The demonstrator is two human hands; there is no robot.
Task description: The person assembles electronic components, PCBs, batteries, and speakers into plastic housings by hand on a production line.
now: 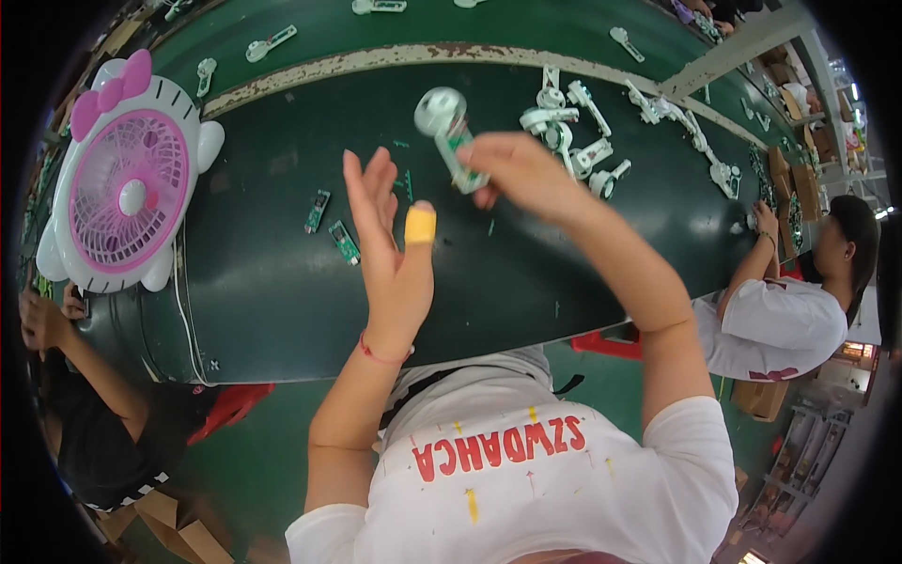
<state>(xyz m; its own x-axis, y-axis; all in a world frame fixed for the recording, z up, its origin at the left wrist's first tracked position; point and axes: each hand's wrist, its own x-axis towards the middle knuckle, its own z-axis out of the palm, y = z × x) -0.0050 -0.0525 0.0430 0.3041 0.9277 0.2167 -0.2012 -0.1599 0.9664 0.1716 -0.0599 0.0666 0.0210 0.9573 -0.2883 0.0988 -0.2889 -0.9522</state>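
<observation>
My right hand (528, 177) grips the handle of a white handheld device (440, 115) with a round head and a green circuit board showing in its handle. The device is raised over the dark green table (272, 324), head pointing away from me. To its left, my left hand (393, 258) is open and upright, holding nothing, with yellow tape (420, 226) around the thumb. Two loose circuit boards (318, 211) lie just left of that hand. Thin green scraps (409, 184) are scattered between my hands. A pile of similar white devices (584, 155) sits beyond my right forearm.
A pink and white character-shaped fan (132, 195) stands at the left, its white cable (180, 301) running to the table edge. Behind a worn pale rail (376, 58), more white devices (272, 43) lie on a green surface. Co-workers sit at left and right (780, 310).
</observation>
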